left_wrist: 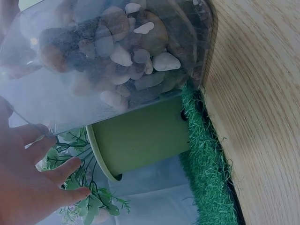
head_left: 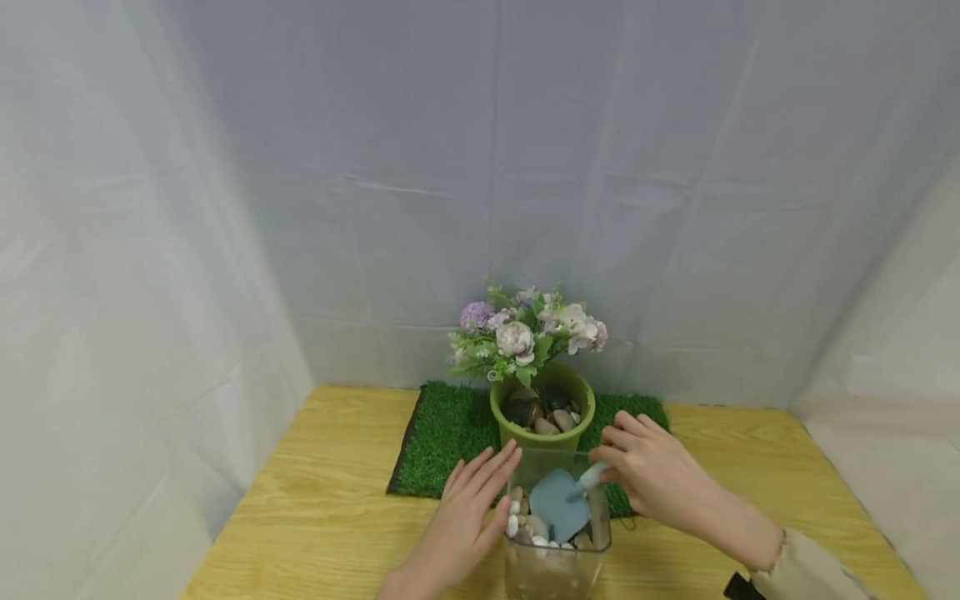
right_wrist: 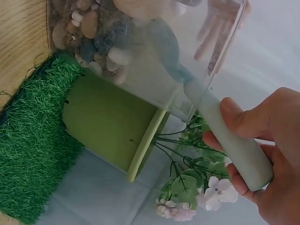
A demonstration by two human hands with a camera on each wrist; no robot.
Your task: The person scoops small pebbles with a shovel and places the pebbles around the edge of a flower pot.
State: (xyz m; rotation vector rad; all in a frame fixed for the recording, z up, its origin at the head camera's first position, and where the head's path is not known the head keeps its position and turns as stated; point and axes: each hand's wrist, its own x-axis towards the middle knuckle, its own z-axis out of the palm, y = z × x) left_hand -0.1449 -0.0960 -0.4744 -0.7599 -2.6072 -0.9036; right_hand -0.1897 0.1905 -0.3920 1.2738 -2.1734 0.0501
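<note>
My right hand (head_left: 651, 467) grips the pale handle (right_wrist: 234, 140) of a small garden trowel, fingers and thumb wrapped round it. The trowel's blue-grey blade (head_left: 558, 505) dips into a clear plastic container (right_wrist: 187, 110) and lies over the pebbles (left_wrist: 119, 56) there. These are white, tan and dark stones. My left hand (head_left: 468, 517) rests against the container's left side near the rim, its fingers extended. Just behind the container stands a green flower pot (head_left: 542, 437) with larger stones inside and pink, white and purple flowers (head_left: 517, 342) rising from it.
A mat of artificial grass (head_left: 450, 433) lies under the pot on the wooden table (head_left: 315, 500). Pale sheeting (head_left: 480, 167) hangs behind the table and along both sides.
</note>
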